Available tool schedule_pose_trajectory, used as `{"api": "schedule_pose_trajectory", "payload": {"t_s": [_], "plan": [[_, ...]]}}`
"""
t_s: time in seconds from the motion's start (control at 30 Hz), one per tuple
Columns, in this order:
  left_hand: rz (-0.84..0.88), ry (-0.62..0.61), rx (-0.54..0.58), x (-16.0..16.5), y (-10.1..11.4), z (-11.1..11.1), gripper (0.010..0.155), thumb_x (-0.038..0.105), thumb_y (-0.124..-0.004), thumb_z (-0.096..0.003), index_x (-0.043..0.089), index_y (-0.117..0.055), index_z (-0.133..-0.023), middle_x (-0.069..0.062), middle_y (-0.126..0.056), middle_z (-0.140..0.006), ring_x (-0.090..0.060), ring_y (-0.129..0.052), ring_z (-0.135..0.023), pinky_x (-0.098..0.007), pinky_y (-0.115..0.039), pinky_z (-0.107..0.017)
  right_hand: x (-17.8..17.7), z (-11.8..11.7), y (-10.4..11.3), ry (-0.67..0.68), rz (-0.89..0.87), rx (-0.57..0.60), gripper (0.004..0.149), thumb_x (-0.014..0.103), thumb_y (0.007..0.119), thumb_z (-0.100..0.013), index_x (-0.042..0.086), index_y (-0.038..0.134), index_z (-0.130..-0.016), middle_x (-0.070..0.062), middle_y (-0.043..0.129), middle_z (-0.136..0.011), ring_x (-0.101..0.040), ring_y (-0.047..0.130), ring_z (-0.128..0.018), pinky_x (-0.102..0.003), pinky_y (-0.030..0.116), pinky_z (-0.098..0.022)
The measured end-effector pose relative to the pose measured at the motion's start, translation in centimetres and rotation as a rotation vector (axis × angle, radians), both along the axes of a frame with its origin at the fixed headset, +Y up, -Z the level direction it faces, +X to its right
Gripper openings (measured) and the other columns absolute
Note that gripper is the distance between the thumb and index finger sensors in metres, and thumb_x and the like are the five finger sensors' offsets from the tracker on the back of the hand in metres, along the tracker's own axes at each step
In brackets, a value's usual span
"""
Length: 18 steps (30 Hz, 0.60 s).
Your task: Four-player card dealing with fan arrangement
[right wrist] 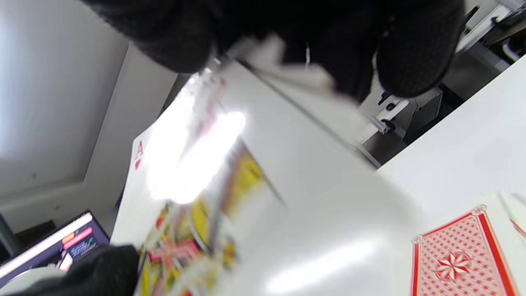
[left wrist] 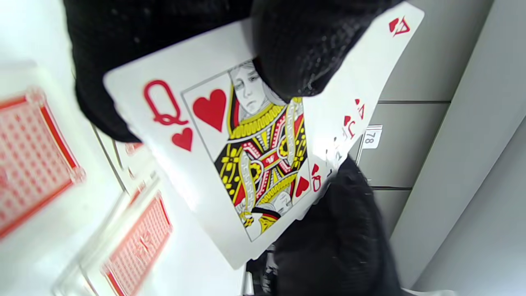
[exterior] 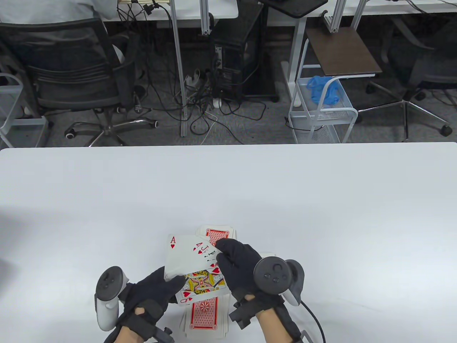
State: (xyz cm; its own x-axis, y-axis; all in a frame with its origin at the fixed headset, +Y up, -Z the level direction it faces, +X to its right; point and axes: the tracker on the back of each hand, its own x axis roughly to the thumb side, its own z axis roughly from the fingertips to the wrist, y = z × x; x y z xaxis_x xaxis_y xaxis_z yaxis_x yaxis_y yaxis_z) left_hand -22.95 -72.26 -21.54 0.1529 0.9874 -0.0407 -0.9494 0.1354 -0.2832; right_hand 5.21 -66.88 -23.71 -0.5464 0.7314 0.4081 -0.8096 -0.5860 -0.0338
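Holding a face-up fan [exterior: 194, 266] above the table [exterior: 321, 200], the left hand [exterior: 153, 291] pinches its lower corner while the right hand [exterior: 237, 264] grips its right edge. Two face-down piles [exterior: 203, 314] lie nearby, so other fans seem unfinished.

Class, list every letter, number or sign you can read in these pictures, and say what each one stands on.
"A", red heart: ace at the fan's left.
"Q", red hearts: queen, front card.
"4", "J": corners between them; suits unclear.
"78": tag on grey panel behind.
Monitor text: too blurred.
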Motion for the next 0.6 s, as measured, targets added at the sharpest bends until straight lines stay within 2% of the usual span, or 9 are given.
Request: {"api": "schedule_pose_trajectory", "payload": {"t_s": [0.03,0.1,0.17,0.27,0.37,0.43,0.47,0.5,0.6], "plan": [[-0.060,-0.007,0.028,-0.02,0.17,-0.02,0.045,0.033,-0.086,-0.0471,0.019,-0.091,-0.089,-0.006,-0.110,-0.079,-0.031,-0.116,-0.066,-0.046,-0.100,-0.044,0.01,0.03,-0.01,-0.021,0.012,0.005,0.059,0.048,0.073,-0.060,0.005,0.076,-0.100,-0.015,0.093,-0.079,-0.046,0.093,-0.068,-0.069,0.073,-0.054],[-0.078,-0.057,0.054,0.35,0.44,-0.03,0.045,0.033,-0.086,-0.0469,0.019,-0.091,-0.089,-0.006,-0.109,-0.080,-0.031,-0.116,-0.066,-0.047,-0.099,-0.045,-0.19,0.18,-0.02,-0.073,0.082,0.018,0.056,0.055,0.072,-0.058,0.009,0.085,-0.088,-0.009,0.097,-0.064,-0.041,0.097,-0.060,-0.067,0.077,-0.051],[-0.080,-0.059,0.050,0.78,0.58,0.05,0.045,0.033,-0.086,-0.0469,0.019,-0.091,-0.089,-0.007,-0.109,-0.080,-0.031,-0.116,-0.065,-0.047,-0.099,-0.045,-0.66,0.27,0.01,-0.081,0.153,0.038,0.041,0.046,0.075,-0.057,0.014,0.088,-0.079,-0.005,0.098,-0.055,-0.037,0.099,-0.057,-0.065,0.079,-0.050],[-0.033,-0.053,0.007,0.69,0.00,-0.01,0.045,0.032,-0.086,-0.0469,0.018,-0.091,-0.089,-0.007,-0.109,-0.079,-0.031,-0.117,-0.064,-0.046,-0.100,-0.044,-0.73,0.17,0.21,-0.024,0.145,0.024,0.040,0.038,0.077,-0.058,0.010,0.086,-0.085,-0.007,0.097,-0.062,-0.038,0.098,-0.062,-0.065,0.077,-0.052],[-0.031,-0.043,0.014,0.62,0.19,0.02,0.045,0.032,-0.087,-0.0469,0.018,-0.091,-0.089,-0.007,-0.109,-0.080,-0.031,-0.117,-0.064,-0.046,-0.100,-0.044,-0.66,0.30,-0.01,-0.045,0.072,0.017,0.044,0.036,0.075,-0.060,0.008,0.082,-0.092,-0.011,0.096,-0.071,-0.042,0.096,-0.064,-0.067,0.075,-0.053],[-0.030,-0.047,0.032,0.61,0.48,0.11,0.045,0.032,-0.087,-0.0469,0.019,-0.091,-0.089,-0.007,-0.109,-0.080,-0.031,-0.117,-0.064,-0.046,-0.100,-0.044,-0.68,0.30,-0.14,-0.066,0.094,0.039,0.050,0.047,0.075,-0.059,0.008,0.083,-0.089,-0.010,0.096,-0.066,-0.042,0.096,-0.062,-0.067,0.075,-0.052],[-0.016,-0.047,0.029,0.64,0.53,0.11,0.045,0.031,-0.087,-0.0469,0.017,-0.091,-0.089,-0.008,-0.109,-0.079,-0.032,-0.117,-0.063,-0.046,-0.101,-0.043,-0.73,0.22,-0.09,-0.056,0.125,0.033,0.043,0.043,0.075,-0.059,0.011,0.085,-0.086,-0.007,0.096,-0.062,-0.039,0.098,-0.060,-0.066,0.077,-0.051],[-0.020,-0.034,0.015,0.59,0.47,0.20,0.045,0.031,-0.087,-0.0468,0.017,-0.091,-0.089,-0.008,-0.109,-0.079,-0.032,-0.117,-0.062,-0.045,-0.101,-0.042,-0.71,0.10,0.01,-0.028,0.131,0.017,0.041,0.040,0.075,-0.059,0.011,0.084,-0.087,-0.006,0.096,-0.064,-0.038,0.097,-0.061,-0.065,0.077,-0.052],[0.038,-0.015,-0.002,0.25,0.26,0.13,0.045,0.032,-0.087,-0.0472,0.018,-0.091,-0.090,-0.007,-0.109,-0.079,-0.031,-0.117,-0.063,-0.045,-0.102,-0.042,-0.23,-0.27,-0.39,0.058,-0.025,-0.039,0.048,0.033,0.070,-0.062,0.007,0.074,-0.102,-0.011,0.093,-0.080,-0.041,0.094,-0.070,-0.066,0.074,-0.056]]}}
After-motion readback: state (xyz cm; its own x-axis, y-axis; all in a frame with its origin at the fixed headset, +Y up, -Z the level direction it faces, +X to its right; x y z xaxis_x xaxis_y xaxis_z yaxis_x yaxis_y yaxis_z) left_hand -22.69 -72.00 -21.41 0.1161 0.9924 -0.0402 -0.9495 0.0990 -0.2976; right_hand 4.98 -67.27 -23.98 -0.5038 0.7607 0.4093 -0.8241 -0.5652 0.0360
